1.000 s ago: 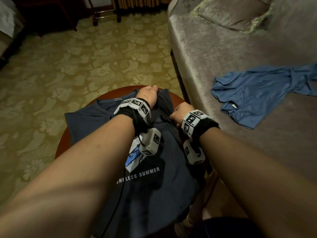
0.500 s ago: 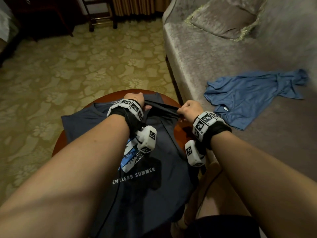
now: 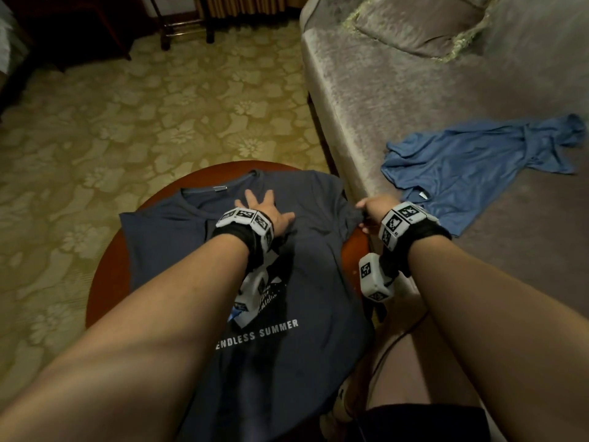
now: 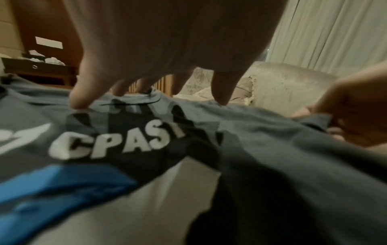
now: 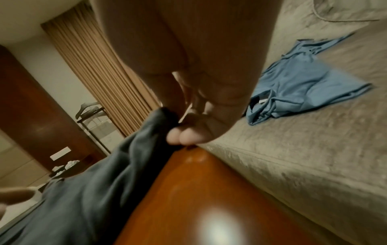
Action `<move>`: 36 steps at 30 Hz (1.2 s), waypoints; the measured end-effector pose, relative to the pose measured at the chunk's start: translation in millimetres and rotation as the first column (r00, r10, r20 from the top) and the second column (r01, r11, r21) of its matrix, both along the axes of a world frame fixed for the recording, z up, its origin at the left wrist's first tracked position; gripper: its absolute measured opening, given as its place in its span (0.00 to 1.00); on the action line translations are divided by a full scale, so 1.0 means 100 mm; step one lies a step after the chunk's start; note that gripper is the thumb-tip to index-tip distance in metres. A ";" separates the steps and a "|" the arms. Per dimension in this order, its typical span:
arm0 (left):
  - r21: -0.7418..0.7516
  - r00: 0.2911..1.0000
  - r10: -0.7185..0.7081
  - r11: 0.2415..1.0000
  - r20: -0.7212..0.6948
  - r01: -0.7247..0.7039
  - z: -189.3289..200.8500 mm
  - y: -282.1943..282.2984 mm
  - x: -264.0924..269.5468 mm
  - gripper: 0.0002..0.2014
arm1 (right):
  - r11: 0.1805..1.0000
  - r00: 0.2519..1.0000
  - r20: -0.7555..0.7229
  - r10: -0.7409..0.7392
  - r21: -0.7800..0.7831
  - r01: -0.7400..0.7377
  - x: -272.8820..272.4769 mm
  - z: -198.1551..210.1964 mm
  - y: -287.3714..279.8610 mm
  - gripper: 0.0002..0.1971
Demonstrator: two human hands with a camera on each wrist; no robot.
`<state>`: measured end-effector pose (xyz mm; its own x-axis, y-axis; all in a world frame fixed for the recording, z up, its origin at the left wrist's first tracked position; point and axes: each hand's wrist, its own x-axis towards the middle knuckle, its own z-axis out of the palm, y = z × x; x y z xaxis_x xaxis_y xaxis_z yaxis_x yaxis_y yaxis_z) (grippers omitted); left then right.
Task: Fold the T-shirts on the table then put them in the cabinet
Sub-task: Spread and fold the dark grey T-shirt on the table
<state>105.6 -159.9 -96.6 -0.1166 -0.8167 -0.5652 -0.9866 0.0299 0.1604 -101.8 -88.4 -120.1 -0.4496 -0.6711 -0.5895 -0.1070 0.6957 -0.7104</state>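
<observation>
Nearest me, the dark grey T-shirt [image 3: 306, 275] lies face up on the round wooden surface [image 3: 105, 275], its hem hanging over the near edge and the print "ENDLESS SUMMER" readable below the chest graphic. My left hand [image 3: 266, 208] rests flat on the upper chest of that shirt, just below the collar; its fingers [image 4: 223, 86] are straight and spread apart, tips down on the cloth, holding nothing. In the left wrist view I count the thumb and four fingers, each separate.

To the right, at the edge of the surface, my right hand [image 3: 376, 207] pinches the shirt's right sleeve. Its fingers [image 5: 184, 137] are curled in and pressed together with the dark fabric bunched between them and the thumb, and the sleeve is drawn out toward the sofa. Bare polished wood shows beneath that hand.

Further out, a second garment, a light blue T-shirt [image 3: 471, 173], lies crumpled and unfolded on the seat of the grey sofa [image 3: 366, 100], well apart from the surface. That makes two T-shirts in view: one on the surface, one on the sofa. One cushion [image 3: 424, 23] sits at the far end of the sofa. Patterned carpet [image 3: 143, 116] covers the floor to the left.
</observation>
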 end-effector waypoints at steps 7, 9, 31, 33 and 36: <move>-0.066 0.987 0.134 0.990 0.093 -0.128 -0.19 -0.04 0.29 0.55 | 0.990 1.000 0.018 -0.004 0.143 0.001 -0.48 -1.02 -0.54 0.58; -0.057 0.978 0.196 0.980 0.076 -0.192 -0.25 -0.05 0.42 0.58 | 0.988 0.999 0.054 0.005 0.152 -0.013 -0.35 -0.75 -0.44 0.52; 0.048 0.983 0.101 0.993 0.154 -0.109 -0.16 -0.23 0.84 0.66 | 0.928 0.888 -0.293 -0.353 -0.228 0.294 0.10 0.07 -0.27 0.20; 0.045 0.984 0.103 0.993 0.145 -0.111 -0.17 -0.23 0.85 0.66 | 0.968 0.924 -0.299 -0.239 -0.153 0.201 0.15 0.16 -0.26 0.12; 0.048 0.984 0.103 0.993 0.145 -0.111 -0.17 -0.23 0.84 0.66 | 0.996 0.933 -0.348 -0.088 -0.060 0.071 0.17 0.21 -0.29 0.17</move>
<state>189.8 -183.3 -113.8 0.0541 -0.7870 -0.6146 -0.9965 -0.0819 0.0172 -84.9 -117.5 -99.2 -0.6747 -0.6470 -0.3552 -0.2999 0.6801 -0.6690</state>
